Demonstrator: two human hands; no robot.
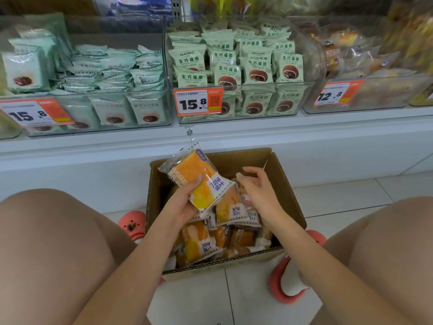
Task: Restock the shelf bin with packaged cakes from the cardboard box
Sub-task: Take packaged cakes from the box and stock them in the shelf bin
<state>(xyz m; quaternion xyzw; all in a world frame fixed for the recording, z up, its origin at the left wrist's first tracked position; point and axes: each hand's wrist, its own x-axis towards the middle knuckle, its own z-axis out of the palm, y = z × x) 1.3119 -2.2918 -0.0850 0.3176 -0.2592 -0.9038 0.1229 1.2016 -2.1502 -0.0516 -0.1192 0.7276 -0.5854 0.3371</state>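
Taking the open cardboard box (290, 202) on the floor tiles as the landmark: up and to its left, on the white shelf (93, 146), a clear bin (98, 113) holds pale green packets, with an orange tag (35, 114) reading 15.8 on its front. Left of the box a pink slipper (132, 222) sits beside a bare knee.

Over the box's left half, the left hand (181, 204) grips a packaged cake (198, 181), thumb curled across its front and fingers underneath; the packet is lifted clear above the box's contents, tilted with its top end toward the shelf. Inside the box lie more yellow-and-white cake packets (230, 208), heaped loosely.

Directly above the box on the shelf, a 2nd clear bin (234, 118) is packed with upright green packets behind another 15.8 tag (198, 102).

Over the box's right half, the right hand (260, 191) hovers with fingers loosely spread and slightly bent, holding nothing, just above the heaped packets.

Up and right of the box, a 3rd bin (365, 99) holds clear-wrapped cakes, tagged 12.8. Right of the box, another pink slipper (285, 285).
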